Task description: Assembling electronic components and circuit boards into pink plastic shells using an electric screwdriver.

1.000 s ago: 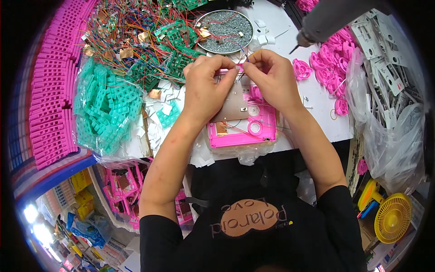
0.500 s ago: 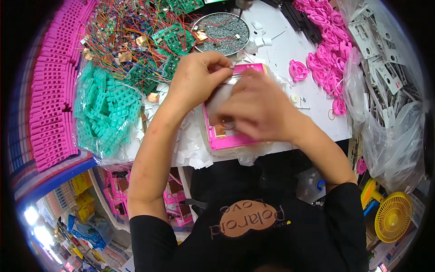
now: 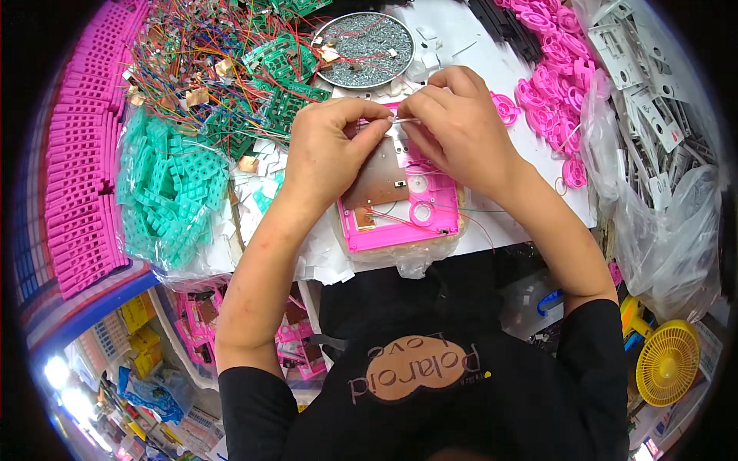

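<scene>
A pink plastic case lies on a plastic-wrapped pad at the table's front edge. In it sit a brown circuit board, thin red and green wires and a pink ring. My left hand is over the case's far left part, thumb and forefinger pinched at one end of a thin silvery rod. My right hand pinches that rod from the other side, fingertips close to the left ones. Fingers partly hide the rod and the case's far edge.
Wired green circuit boards pile up at the back left, behind teal rubber keypads. A round tray of small screws stands at the back. Pink parts and bagged grey-white parts lie on the right. Pink strips line the far left.
My right hand, blurred low over the case before, has moved up and away to meet the left fingertips at the rod. The board and wires are now uncovered. My left hand stays pinched.
</scene>
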`<state>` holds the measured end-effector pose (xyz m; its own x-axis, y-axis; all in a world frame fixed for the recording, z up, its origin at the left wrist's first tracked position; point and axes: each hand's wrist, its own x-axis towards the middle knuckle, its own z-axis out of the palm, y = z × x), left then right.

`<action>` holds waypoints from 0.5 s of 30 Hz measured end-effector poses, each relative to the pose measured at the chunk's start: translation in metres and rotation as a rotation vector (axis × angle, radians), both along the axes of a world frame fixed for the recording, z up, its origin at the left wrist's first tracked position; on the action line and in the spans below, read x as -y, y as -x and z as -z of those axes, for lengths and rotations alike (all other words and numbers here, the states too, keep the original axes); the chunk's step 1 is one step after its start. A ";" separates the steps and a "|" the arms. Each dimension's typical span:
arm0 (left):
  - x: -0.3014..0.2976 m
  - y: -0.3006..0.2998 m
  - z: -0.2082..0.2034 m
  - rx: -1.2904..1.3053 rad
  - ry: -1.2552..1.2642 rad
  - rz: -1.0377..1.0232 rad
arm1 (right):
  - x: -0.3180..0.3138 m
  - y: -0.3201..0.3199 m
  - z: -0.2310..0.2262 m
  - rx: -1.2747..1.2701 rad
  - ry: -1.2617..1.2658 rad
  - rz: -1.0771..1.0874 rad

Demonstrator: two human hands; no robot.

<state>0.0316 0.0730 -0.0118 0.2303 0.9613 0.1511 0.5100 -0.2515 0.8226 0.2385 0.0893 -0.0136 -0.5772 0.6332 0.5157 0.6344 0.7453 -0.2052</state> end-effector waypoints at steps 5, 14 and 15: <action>-0.001 0.001 0.006 0.010 0.000 0.011 | 0.001 -0.001 -0.003 0.063 0.040 -0.001; 0.002 -0.006 0.018 0.229 -0.049 -0.171 | 0.000 0.013 -0.005 0.223 -0.068 0.098; 0.002 -0.007 0.018 0.194 -0.082 -0.169 | 0.003 0.017 -0.006 0.285 -0.053 0.099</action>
<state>0.0381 0.0715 -0.0301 0.0272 0.9665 0.2553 0.3854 -0.2458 0.8894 0.2214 0.0863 -0.0080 -0.6405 0.6699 0.3754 0.7306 0.6821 0.0293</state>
